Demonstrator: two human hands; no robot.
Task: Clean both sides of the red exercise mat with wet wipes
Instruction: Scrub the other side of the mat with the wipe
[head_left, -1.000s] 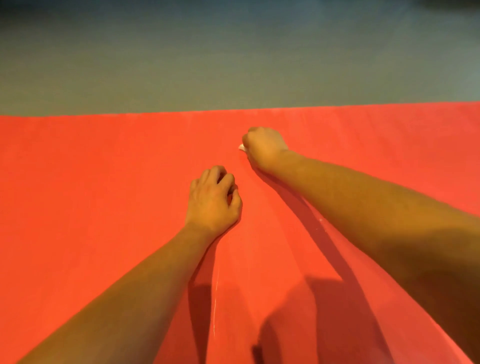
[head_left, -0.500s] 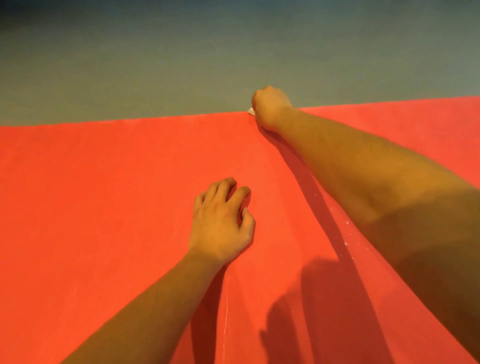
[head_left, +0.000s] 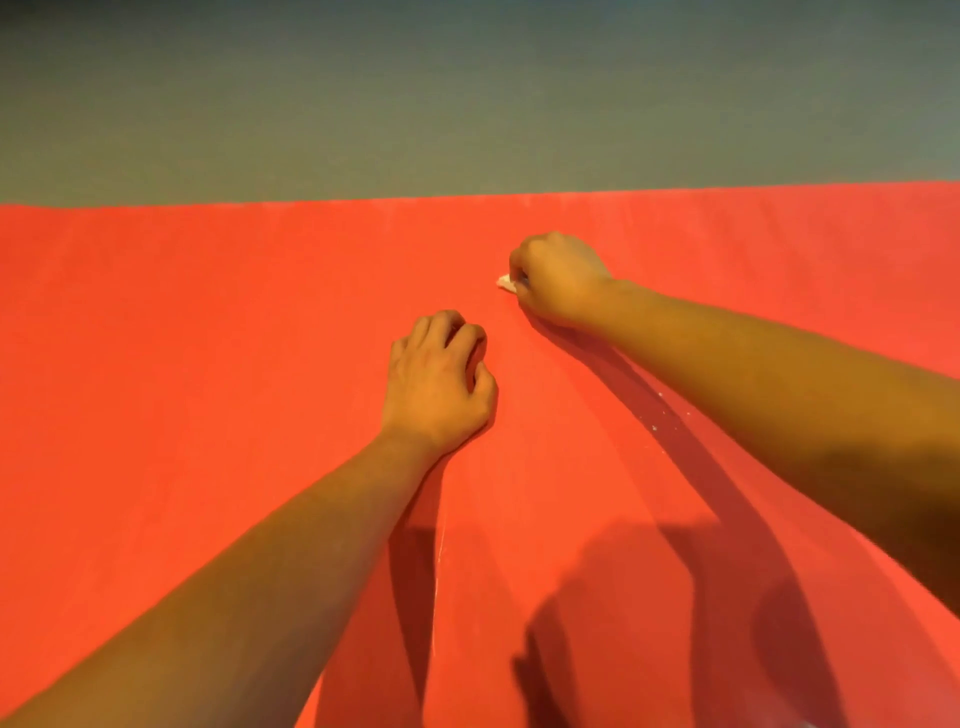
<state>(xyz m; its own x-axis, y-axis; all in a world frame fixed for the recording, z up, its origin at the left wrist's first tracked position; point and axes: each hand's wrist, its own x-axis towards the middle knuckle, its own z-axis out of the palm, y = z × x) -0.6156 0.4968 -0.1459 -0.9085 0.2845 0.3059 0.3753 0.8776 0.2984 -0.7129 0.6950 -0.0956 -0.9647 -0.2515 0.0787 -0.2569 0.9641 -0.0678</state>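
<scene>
**Right hand (head_left: 558, 278) works a wipe (head_left: 505, 283) near the far edge while left hand (head_left: 439, 382) braces on the red mat (head_left: 208, 338)**

Standing beside this person, I see the right hand just right of centre in the upper half of the frame. It is closed in a fist round the wipe. Only a small white corner pokes out on the hand's left side, down against the mat. The left hand sits at the centre of the frame, a little below and to the left. Its fingers are curled under and its fingertips press on the red surface. Nothing shows in its grasp, and it looks to be steadying the sheet or propping the person's weight.

The mat fills the lower two-thirds of the frame and lies flat on a grey-green floor (head_left: 467, 104). Its far edge runs across just above the right hand. A thin pale crease (head_left: 439, 571) runs from below the left wrist toward the bottom. A few white specks (head_left: 660, 415) lie right of centre, beside the right forearm.

To my eye the step in hand is wiping the upward face, close to the far edge. How much of this face is already clean I cannot tell, and the underside is hidden, so I take it the flip is yet to come.

The next stroke calls for firm, flat pressure on the wipe and a pass overlapping the neighbouring strip, gathering those specks. The left hand should hold the mat so it does not ruck.
</scene>
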